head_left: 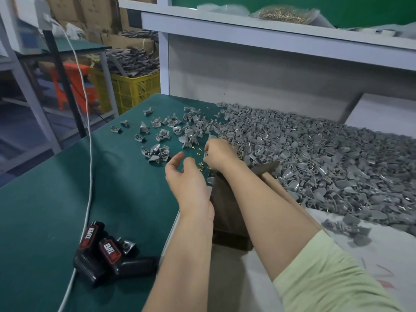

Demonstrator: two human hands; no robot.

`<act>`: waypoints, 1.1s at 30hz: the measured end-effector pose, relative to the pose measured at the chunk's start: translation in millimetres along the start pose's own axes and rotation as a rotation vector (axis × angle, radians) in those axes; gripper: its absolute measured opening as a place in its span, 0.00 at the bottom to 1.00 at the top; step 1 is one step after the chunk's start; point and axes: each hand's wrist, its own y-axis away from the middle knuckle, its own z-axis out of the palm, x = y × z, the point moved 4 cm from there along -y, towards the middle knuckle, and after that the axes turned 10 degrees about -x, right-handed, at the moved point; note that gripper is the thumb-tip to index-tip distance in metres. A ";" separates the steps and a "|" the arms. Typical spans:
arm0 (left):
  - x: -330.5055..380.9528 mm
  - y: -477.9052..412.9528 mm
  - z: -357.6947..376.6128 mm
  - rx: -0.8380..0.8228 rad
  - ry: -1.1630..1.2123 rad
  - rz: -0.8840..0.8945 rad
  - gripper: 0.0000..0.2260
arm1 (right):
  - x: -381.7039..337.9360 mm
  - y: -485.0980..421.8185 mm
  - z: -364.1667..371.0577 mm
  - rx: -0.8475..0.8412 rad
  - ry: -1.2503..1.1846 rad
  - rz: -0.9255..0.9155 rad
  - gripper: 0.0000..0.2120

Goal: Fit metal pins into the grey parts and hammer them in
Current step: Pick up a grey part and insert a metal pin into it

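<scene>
- Left hand (pixel 185 176) hovers over the green mat (pixel 56 188), thumb and fingers loosely apart, with nothing visible in it. The right hand (pixel 219 154), just beside it, has its fingers curled round a grey part (pixel 206 154) (only a sliver of it shows).
- At the far left, a white cable (pixel 90 154) runs down the mat past black cases (pixel 101 251) marked "TAPER".
- Scattered grey parts (pixel 171 129) lie on the mat beyond the hands.
- Loose brass pins (pixel 200 165) lie on the mat between the two hands.
- A dark block (pixel 227 224) sits beneath both forearms.
- A hammer (pixel 267 168) lies under the right forearm, its head at the edge of the heap.
- To the right, a large heap of grey parts (pixel 326 158) covers the bench.
- On the shelf above is a clear bag of brass pins (pixel 283 13).
</scene>
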 end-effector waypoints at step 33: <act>11.1 4.3 9.6 -0.170 0.033 0.152 0.02 | 16.0 21.1 -5.7 -0.197 0.003 0.227 0.15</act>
